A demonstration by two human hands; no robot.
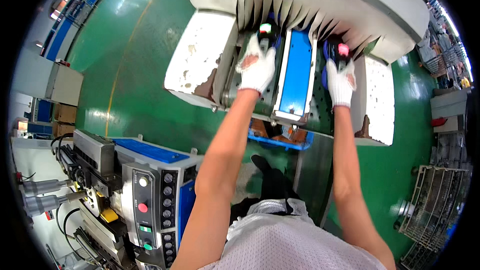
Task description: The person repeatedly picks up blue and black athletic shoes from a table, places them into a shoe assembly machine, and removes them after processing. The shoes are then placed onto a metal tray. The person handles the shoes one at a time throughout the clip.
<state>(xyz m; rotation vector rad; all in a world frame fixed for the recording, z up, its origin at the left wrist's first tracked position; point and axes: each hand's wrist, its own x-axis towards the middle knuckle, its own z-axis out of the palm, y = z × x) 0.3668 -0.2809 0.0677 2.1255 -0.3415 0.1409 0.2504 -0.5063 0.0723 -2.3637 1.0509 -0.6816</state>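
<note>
Both my hands wear white knit gloves and reach forward to a machine. My left hand (256,67) rests with its fingers on a dark push-button housing with a lit green and red cap (265,29). My right hand (341,81) presses on a second dark housing with a glowing pink-red button (343,49). Between the two hands stands a blue upright panel (297,72) with a white frame. A grey curved guard with ribbed fins (300,0) arches over the buttons.
White worn side blocks (200,55) flank the machine. A blue bin (280,140) with brown parts sits below it. A control box with red and green buttons (145,205) stands at lower left. Wire racks (430,205) stand on the green floor at right.
</note>
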